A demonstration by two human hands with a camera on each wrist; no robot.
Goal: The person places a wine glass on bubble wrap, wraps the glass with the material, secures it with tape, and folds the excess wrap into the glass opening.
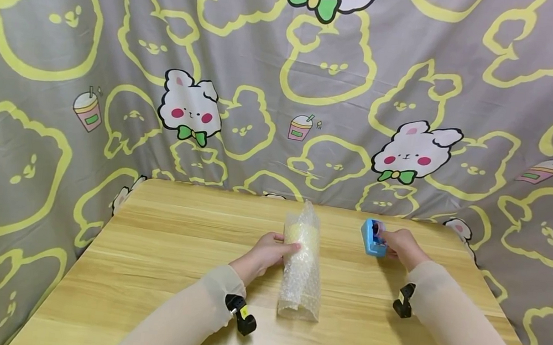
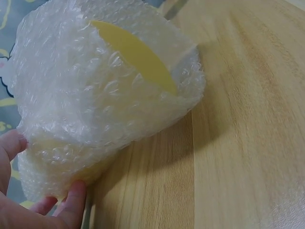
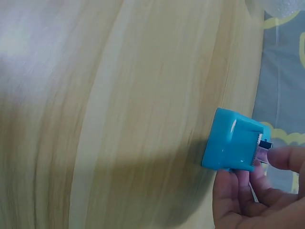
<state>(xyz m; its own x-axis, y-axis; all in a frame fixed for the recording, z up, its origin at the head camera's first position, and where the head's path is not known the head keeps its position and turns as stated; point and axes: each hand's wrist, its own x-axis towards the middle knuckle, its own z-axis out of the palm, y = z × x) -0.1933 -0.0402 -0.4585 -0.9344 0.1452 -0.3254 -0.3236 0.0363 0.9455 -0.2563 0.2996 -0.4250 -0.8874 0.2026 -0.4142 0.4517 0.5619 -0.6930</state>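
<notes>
A bundle of clear bubble wrap (image 1: 302,280) lies lengthwise on the table, rolled round something yellow (image 2: 138,53). What the yellow thing is stays hidden by the wrap. My left hand (image 1: 267,254) grips the bundle from its left side, thumb on top and fingers low along the side. To the right of the bundle, my right hand (image 1: 401,248) holds a blue tape dispenser (image 3: 228,140). Its toothed cutting edge (image 3: 257,145) shows in the right wrist view, and the thumb is beside it. The fingers lie along the dispenser's side.
The wooden table (image 1: 163,261) reaches back to a grey curtain (image 1: 264,43) printed with yellow and white cartoon animals. A black camera mount sits on each wrist, the left one (image 1: 243,315) and the right one (image 1: 404,301).
</notes>
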